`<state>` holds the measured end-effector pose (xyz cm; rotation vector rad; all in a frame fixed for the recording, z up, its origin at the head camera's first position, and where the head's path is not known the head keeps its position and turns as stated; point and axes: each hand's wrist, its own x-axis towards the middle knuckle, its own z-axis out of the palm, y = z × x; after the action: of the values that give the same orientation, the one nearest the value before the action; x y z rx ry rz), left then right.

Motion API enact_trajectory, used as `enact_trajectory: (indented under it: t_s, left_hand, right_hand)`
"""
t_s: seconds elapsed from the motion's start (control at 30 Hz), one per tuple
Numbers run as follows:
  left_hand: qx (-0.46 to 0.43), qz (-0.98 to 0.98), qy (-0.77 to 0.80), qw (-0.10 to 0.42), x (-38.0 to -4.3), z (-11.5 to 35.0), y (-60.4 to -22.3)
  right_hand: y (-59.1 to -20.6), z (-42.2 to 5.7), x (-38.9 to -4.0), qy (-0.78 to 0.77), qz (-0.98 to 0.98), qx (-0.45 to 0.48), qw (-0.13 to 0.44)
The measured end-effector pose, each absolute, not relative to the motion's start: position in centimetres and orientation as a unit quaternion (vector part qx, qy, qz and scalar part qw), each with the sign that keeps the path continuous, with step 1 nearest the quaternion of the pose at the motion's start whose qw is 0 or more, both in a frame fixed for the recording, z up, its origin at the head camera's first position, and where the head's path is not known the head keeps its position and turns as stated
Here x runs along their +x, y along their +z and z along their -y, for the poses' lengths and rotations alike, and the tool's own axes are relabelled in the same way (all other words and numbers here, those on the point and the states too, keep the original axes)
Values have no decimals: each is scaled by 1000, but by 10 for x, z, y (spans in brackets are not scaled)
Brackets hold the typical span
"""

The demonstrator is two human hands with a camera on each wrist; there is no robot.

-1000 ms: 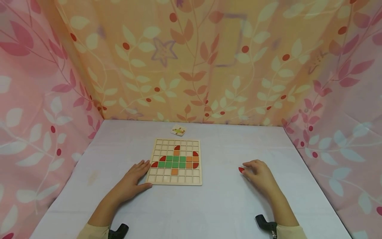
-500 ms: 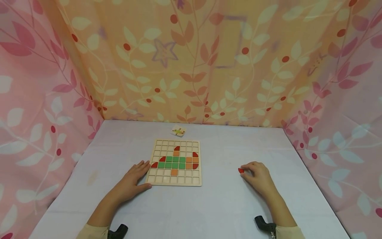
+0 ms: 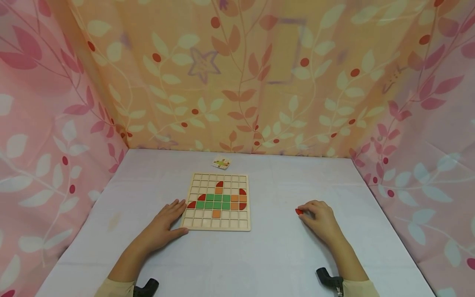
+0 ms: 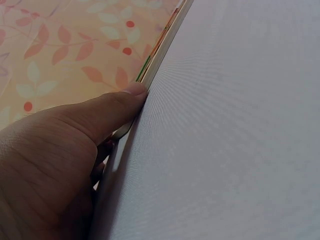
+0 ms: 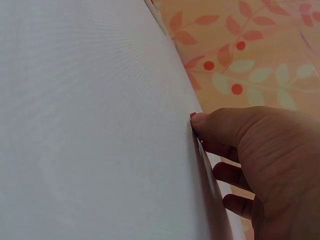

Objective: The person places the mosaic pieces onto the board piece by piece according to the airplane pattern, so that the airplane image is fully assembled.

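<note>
The wooden grid board lies on the white table, filled partly with green squares, orange squares and red quarter-round pieces. My left hand rests at its left side, fingers extended to the edge and thumb at the near corner. In the left wrist view the thumb touches the board's edge. To the right of the board, my right hand pinches a small red piece between thumb and fingers, low over the table. Only a sliver of that red piece shows in the right wrist view.
A small picture card with a green and yellow pattern lies behind the board. Floral cloth walls the table at the back and both sides. Black camera mounts sit at both wrists.
The red piece has turned slightly in my right fingers, which have closed further over it and shifted a little left. My left hand and the board stay in place.
</note>
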<state>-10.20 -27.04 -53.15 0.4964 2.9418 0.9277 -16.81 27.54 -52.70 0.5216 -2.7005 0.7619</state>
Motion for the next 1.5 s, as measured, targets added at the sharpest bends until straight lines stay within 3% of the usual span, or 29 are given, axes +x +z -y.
enact_trajectory:
  t_s: [0.87, 1.07, 1.5]
  left_hand:
    - [151, -942, 300, 12, -101, 270, -530]
    - [153, -940, 304, 15, -101, 268, -530]
    - [154, -942, 299, 10, -101, 269, -530]
  right_hand:
    - [-522, -271, -167, 284, 935, 172, 122]
    - [-509, -264, -164, 299, 933, 172, 108]
    - [-469, -239, -166, 296, 915, 238, 134]
